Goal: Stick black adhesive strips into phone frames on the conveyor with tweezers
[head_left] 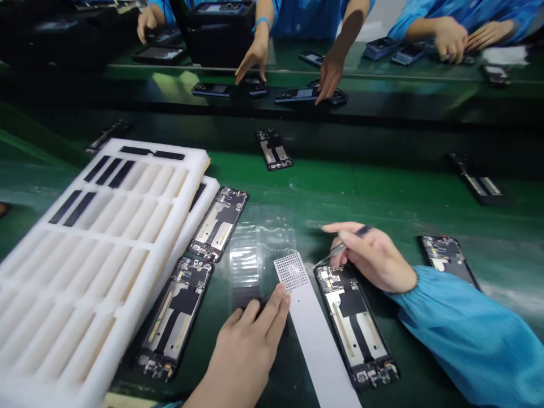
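Observation:
With its fingers stretched out, my left hand (250,351) rests its fingertips on the edge of a white strip (317,345). The strip's far end carries a grid of small dark dots (293,273). My right hand (374,258) pinches a pair of tweezers (335,252), whose tip points down at the top left corner of an opened phone (357,326). That phone lies flat beside the strip, its circuit board and flex cable exposed. Whether the tweezers hold a dot cannot be made out. A clear film sheet (245,266) lies just beyond my left hand.
White foam trays (140,241) with several black strips (121,173) are stacked at left. Opened phones lie beside them (176,317) and at right (448,260). Another phone (274,150) is farther back. Across the bench, co-workers' hands (331,76) handle phones.

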A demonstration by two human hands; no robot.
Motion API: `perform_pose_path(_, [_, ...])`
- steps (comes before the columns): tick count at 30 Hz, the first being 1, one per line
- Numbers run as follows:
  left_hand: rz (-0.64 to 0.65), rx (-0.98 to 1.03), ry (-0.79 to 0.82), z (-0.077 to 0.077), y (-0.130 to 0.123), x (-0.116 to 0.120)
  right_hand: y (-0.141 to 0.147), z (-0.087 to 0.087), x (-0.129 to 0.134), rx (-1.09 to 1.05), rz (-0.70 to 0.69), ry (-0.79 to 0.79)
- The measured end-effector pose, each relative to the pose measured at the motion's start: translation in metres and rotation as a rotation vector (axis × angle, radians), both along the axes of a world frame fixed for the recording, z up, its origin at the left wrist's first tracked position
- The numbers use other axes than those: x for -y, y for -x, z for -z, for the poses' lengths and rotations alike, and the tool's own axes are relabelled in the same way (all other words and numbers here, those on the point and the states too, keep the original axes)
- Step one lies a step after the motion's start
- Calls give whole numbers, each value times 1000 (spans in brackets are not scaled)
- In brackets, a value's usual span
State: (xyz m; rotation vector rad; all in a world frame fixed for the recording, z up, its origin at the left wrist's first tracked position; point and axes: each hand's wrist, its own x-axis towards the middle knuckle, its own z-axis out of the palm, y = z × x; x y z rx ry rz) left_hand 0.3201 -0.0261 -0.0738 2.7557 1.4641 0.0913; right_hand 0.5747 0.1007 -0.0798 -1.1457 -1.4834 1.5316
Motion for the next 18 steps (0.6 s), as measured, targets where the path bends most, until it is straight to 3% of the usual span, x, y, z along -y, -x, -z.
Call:
perform_pose_path(2, [-40,175,-21,1,-1,2,-15,7,9,-2,181,-80])
perform_pose_path(4, [-187,475,29,-2,-7,6,-22,12,17,43,221,-101])
perform_pose_path(7, [-590,901,328,-12,-21,11,-22,14,23,118,186,-111])
perform_pose_path(9, [-759,1058,556,-20,-29,13,-19,12,24,153,157,-121])
perform_pose_path(13, [-774,1131,862,-27,-31,8,-20,8,21,202,122,-160])
perform_pose_path(18, [-759,1022,863,-31,-22,4,-22,8,20,254,94,-233])
